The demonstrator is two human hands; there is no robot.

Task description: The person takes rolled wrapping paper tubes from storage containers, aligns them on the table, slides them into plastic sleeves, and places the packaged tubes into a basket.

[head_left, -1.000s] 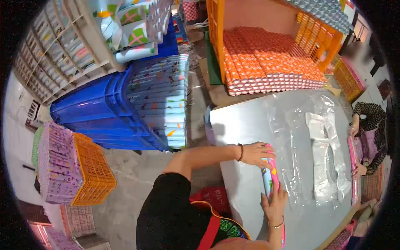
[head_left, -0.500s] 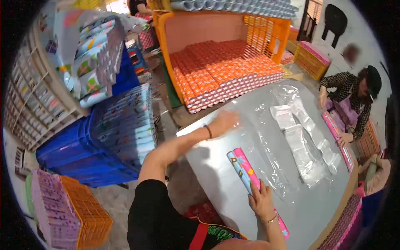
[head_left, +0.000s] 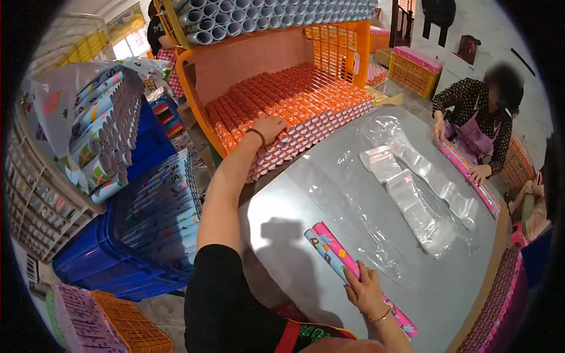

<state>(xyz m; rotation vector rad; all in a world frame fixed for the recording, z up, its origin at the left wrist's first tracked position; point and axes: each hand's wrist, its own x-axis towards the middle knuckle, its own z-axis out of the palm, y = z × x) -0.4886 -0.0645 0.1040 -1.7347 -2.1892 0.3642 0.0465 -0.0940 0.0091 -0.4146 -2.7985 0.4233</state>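
Note:
My left hand (head_left: 271,128) reaches into the orange crate, its fingers curled over the end of an orange-red patterned roll (head_left: 285,137) at the front of the stack. On the grey table, my right hand (head_left: 366,292) grips a pink patterned roll (head_left: 331,240) and a light-blue roll (head_left: 318,247) lying side by side. Clear plastic bags (head_left: 412,203) lie flat on the table beyond that hand.
Many rolls fill the orange crate (head_left: 191,88), with grey-blue tubes (head_left: 235,26) above it. Blue crates (head_left: 112,235) of rolls stand at left. Across the table (head_left: 276,259), a co-worker (head_left: 477,117) handles pink rolls (head_left: 465,170).
My left hand has moved from over the table edge to the rolls in the orange crate. My right hand stays on the pink and blue rolls. The view has shifted.

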